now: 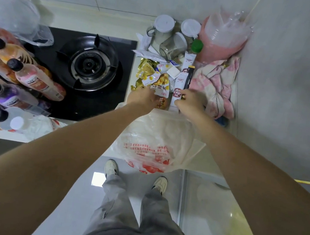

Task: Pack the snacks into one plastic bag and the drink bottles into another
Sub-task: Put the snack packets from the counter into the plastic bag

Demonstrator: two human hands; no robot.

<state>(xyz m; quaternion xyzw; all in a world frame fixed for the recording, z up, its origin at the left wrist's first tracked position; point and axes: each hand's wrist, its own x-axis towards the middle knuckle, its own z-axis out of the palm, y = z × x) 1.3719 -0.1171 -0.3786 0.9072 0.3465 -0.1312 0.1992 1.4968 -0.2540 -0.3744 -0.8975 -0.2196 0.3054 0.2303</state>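
Note:
A heap of small snack packets (153,75), gold, yellow and white, lies on the counter right of the stove. My left hand (142,99) rests on the near packets with its fingers curled over a white and orange one. My right hand (188,102) pinches the lower end of a long white and red sachet (180,85). A white plastic bag with red print (152,142) lies on the counter edge below both hands. Several drink bottles (35,80) with dark caps stand at the left, beside another clear plastic bag (12,11).
A black gas stove (90,65) fills the middle of the counter. Lidded jars (164,27), a green-capped bottle (197,46), a stack of pink plastic cups (223,39) and a pink cloth (218,82) crowd the back right corner by the wall.

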